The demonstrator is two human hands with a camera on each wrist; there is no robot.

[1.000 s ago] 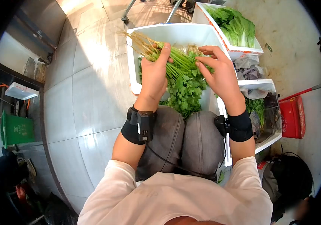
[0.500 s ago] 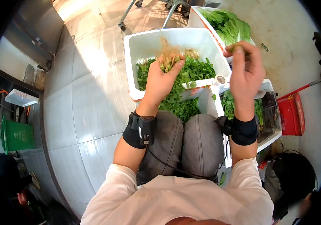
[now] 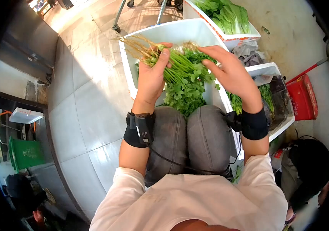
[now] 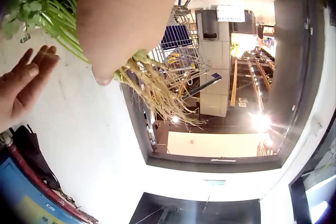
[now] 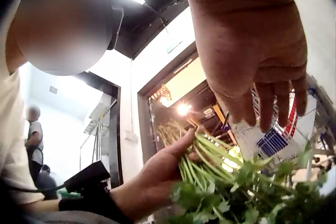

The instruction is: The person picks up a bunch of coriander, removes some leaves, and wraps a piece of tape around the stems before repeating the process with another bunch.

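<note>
My left hand [image 3: 151,79] grips a bunch of coriander [image 3: 182,63] near the root end. Its tan roots point up and to the left, while the leafy tops hang toward the knees. My right hand [image 3: 232,71] hovers by the leaves at the right, with its fingers extended; in the right wrist view those fingers [image 5: 266,103] are straight and hold nothing. Below the hands stands a white foam box [image 3: 127,73] with more coriander [image 3: 200,56] inside. In the left wrist view the roots [image 4: 163,95] stick out past the thumb.
Leafy greens [image 3: 232,18] fill a white box at the upper right. Another white box [image 3: 283,125] with green herbs [image 3: 265,96] stands right of the knees, beside a red dustpan [image 3: 302,96]. Far left is a green bin [image 3: 28,154]. A wire shopping cart [image 4: 176,50] appears in the left wrist view.
My right hand swung out to the right half a second ago, pinching something small, and is now back by the bunch without it. The left hand tilted the roots upright, then leftward again.
</note>
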